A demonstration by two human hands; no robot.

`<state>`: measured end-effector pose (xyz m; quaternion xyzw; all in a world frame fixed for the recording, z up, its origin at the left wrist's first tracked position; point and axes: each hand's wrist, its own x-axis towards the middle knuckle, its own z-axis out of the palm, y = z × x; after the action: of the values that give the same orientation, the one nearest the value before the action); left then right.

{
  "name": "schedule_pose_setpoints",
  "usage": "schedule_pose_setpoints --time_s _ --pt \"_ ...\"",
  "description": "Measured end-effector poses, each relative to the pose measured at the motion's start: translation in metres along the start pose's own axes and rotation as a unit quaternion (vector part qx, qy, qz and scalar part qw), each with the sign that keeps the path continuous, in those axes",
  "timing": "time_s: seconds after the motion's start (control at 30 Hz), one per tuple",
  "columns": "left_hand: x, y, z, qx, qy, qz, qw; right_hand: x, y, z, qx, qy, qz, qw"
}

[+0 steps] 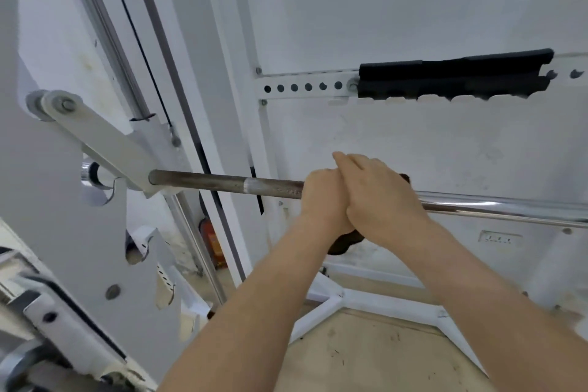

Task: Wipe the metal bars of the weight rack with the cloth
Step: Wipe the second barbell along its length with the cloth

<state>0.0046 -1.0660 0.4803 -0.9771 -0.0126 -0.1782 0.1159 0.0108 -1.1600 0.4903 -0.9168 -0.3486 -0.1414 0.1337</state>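
White wall and white-painted rack steel fill the view, and your two forearms rise from the bottom edge toward the bar [222,184]. Nearest you, a dark cloth [342,245] bunches below your wrists, its tail hanging under the bar and a scrap peeking out past your right knuckles. Your left hand [319,197] is curled tight around the bar with the cloth under it; your right hand [381,200] lies over the left, fingers folded down, pressing on the same wad. Both are closed on the cloth-wrapped bar. That bar runs straight across you, left to right: a dull, rough stretch goes off left to the rack's hook [105,149], a bright chrome stretch off right. So the next stroke, by my reckoning, slides sideways along it, and the left hand leads toward the dull end. Farther back, a holed rail with a black pad [451,78] sits on the wall.
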Motion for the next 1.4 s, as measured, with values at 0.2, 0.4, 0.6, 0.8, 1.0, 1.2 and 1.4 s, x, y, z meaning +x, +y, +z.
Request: schedule_pose_setpoints --time_s 0.2,0.4,0.6,0.8,1.0,1.2,1.4 --pt "-0.021 -0.067 0.017 -0.104 0.034 0.026 0.994 0.021 -0.016 0.009 -0.002 -0.069 0.020 0.997" --pt "-0.070 -0.140 0.040 -0.190 0.132 -0.009 0.973 0.062 -0.061 0.034 -0.119 -0.056 0.017 0.991" --pt "-0.089 -0.214 0.066 -0.191 0.201 -0.209 0.938 0.094 -0.119 0.062 -0.136 -0.005 -0.012 0.991" --pt "-0.083 -0.237 0.073 -0.196 0.203 -0.263 0.923 0.066 -0.062 0.025 -0.144 -0.145 0.080 0.976" --pt "-0.092 -0.262 0.064 -0.220 0.171 -0.239 0.930 0.103 -0.132 0.054 -0.162 -0.088 0.017 0.983" --pt "-0.116 -0.270 0.052 -0.249 0.153 -0.199 0.935 0.182 -0.236 0.099 -0.084 -0.100 -0.056 0.990" --pt "-0.116 -0.272 0.053 -0.284 0.163 -0.229 0.917 0.199 -0.260 0.098 -0.041 -0.138 -0.065 0.987"
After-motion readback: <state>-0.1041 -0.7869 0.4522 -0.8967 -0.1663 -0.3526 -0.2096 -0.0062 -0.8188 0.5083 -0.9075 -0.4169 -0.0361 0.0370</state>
